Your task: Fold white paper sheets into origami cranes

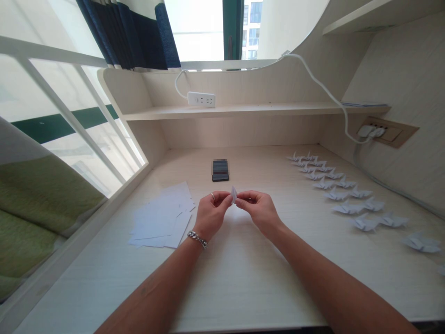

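A small piece of folded white paper (234, 194) points upward between my hands, just above the middle of the desk. My left hand (213, 211), with a ring and a chain bracelet at the wrist, pinches its left side between thumb and fingers. On the other side, my right hand (259, 208) pinches the paper the same way. The fingers hide its lower part. To the left of my hands lies a loose stack of white paper sheets (156, 218). Several folded paper cranes (342, 194) stand in two rows along the right side of the desk.
Beyond my hands a dark phone-like device (220, 170) lies on the desk (243, 287). A white power strip (201, 99) rests on the shelf (243, 110) at the back. Its white cable (323, 86) hangs down to a wall socket (389, 131) at right. A white railing (69, 116) borders the left.
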`<state>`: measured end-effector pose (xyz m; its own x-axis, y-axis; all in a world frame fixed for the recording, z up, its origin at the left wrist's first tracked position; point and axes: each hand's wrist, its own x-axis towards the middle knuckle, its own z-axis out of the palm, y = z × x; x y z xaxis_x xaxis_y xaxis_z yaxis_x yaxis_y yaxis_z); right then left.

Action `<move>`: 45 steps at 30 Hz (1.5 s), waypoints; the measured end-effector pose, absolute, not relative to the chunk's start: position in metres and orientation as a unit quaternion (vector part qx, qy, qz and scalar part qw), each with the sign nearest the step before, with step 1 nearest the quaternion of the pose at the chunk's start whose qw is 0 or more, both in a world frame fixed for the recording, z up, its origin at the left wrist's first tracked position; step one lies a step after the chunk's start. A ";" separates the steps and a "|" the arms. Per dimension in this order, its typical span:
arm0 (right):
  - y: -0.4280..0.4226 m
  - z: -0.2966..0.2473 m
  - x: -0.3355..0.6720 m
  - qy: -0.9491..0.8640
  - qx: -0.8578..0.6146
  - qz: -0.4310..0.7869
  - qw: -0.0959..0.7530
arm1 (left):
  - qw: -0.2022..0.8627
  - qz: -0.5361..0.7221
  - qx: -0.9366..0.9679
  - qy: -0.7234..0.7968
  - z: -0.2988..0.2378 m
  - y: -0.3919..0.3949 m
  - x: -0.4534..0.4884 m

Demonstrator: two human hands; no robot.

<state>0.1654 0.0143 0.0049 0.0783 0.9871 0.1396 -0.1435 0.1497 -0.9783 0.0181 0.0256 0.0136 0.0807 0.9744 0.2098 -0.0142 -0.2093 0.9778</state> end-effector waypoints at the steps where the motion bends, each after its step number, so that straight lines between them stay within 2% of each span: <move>1: 0.014 0.005 0.165 -0.478 -0.439 0.482 0.588 | 0.465 0.532 0.569 0.421 0.013 0.026 0.018; 19: 0.012 0.006 0.163 -0.477 -0.431 0.482 0.595 | 0.400 0.507 0.634 0.425 0.011 0.022 0.020; 36: 0.014 0.004 0.161 -0.451 -0.414 0.496 0.615 | 0.463 0.537 0.584 0.395 0.009 0.022 0.023; 41: 0.013 0.006 0.161 -0.438 -0.429 0.522 0.594 | 0.448 0.541 0.590 0.397 0.010 0.021 0.022; 45: 0.013 0.007 0.162 -0.446 -0.434 0.507 0.596 | 0.483 0.521 0.582 0.395 0.009 0.022 0.021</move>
<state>0.1620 0.0127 0.0073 0.0886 0.9919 0.0914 -0.2175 0.1088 -0.9700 0.0213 0.0216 0.0092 0.1451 0.9633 0.2256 -0.0433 -0.2216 0.9742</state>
